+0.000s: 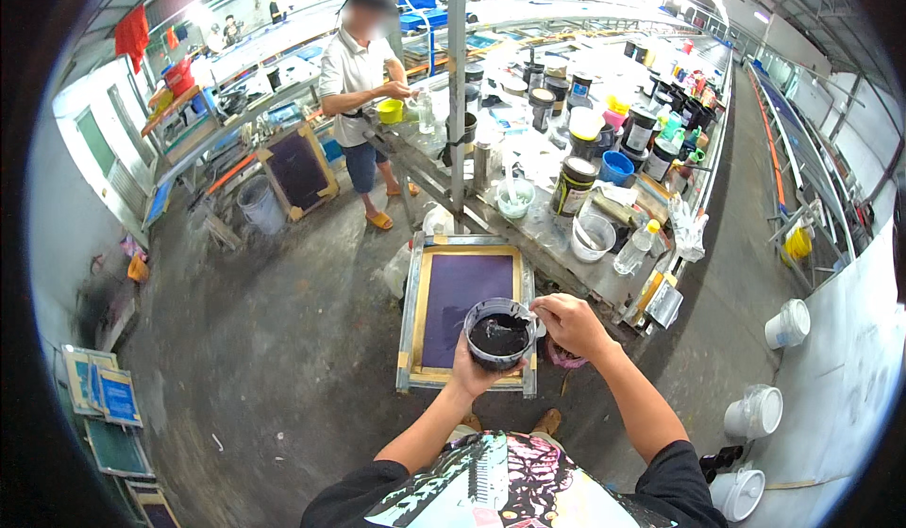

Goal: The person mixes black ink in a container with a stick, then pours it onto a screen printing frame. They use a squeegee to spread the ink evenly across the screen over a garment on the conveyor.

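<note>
My left hand (472,369) holds a clear plastic tub of black paste (495,339) from the lower left side. My right hand (559,318) pinches a small pale stirring tool (528,315) at the tub's right rim, its tip partly in the paste. Beneath the tub, a screen frame with a purple mesh and tan taped border (453,287) stands in front of me, leaning toward the long workbench.
The long bench (623,292) holds several pots, bottles and tubs. A co-worker (344,84) stands at the left beside a steel post (457,47), hands near a clear bottle. Several screens (113,405) lean at left; white buckets (783,325) line the right wall.
</note>
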The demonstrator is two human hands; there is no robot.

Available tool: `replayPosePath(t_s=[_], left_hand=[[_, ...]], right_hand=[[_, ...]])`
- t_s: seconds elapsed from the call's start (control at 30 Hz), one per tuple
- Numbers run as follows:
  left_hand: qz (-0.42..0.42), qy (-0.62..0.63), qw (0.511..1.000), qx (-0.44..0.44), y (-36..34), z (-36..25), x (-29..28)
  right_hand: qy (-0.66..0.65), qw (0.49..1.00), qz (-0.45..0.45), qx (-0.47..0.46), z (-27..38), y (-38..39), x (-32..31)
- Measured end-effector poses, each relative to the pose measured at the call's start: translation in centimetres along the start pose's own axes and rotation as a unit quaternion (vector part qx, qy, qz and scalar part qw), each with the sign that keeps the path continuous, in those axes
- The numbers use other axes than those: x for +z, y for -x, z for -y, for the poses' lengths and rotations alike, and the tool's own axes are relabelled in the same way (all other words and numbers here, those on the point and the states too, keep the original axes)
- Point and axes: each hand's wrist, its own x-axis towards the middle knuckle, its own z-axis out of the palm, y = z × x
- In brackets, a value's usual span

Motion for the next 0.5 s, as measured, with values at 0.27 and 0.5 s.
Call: replayPosePath(t_s=[0.27, 0.5], left_hand=[[-0.07, 0.009, 0.997, 0.038, -0.9, 0.9, 0.1], [-0.083, 0.003, 0.995, 0.048, 0.1, 2.3, 1.5]], right_hand=[[-0.132, 0.987, -0.016, 0.094, 2.3, -0.2, 1.9], [0.018, 0.999, -0.015, 0.037, 0.9, 0.0, -0.7]])
